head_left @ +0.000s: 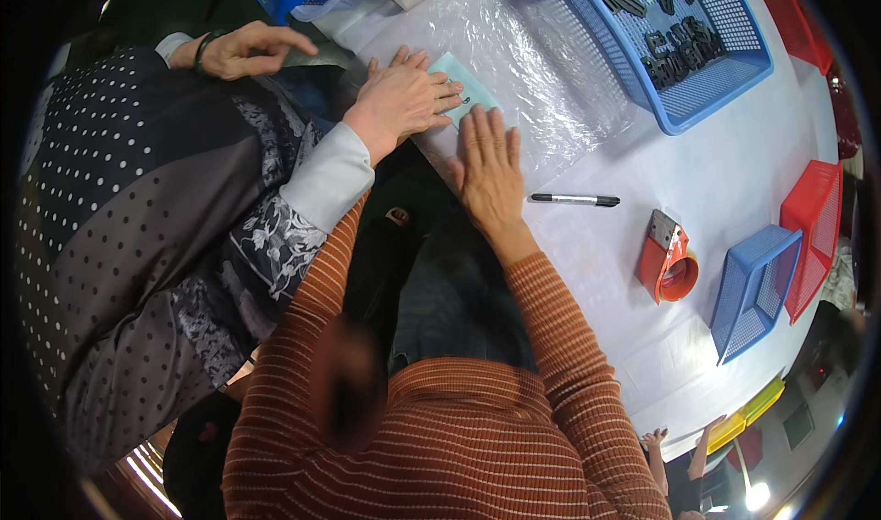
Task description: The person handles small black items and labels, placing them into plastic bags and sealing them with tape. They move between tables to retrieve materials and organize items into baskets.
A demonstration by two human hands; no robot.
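A pale green paper slip (473, 81) lies on a clear plastic sheet or bag (560, 89) at the table's near left edge. My right hand (491, 167) rests flat, fingers stretched, with its fingertips at the slip's near edge. Mostly covered by a co-worker's hand (395, 107), my left hand (400, 56) shows only some fingertips, which look stretched out on the plastic. That co-worker's hand, in a pale grey cuff, spreads its fingers over the slip's left side. The co-worker's other hand (243, 50), with a dark bracelet, hovers off the table at the left.
A black-and-white marker (575, 200) lies right of my hand. Beyond it stands an orange tape dispenser (667, 258). A large blue basket (679, 107) holds black plastic parts (679, 56). Smaller blue (757, 290) and red baskets (815, 235) line the right edge.
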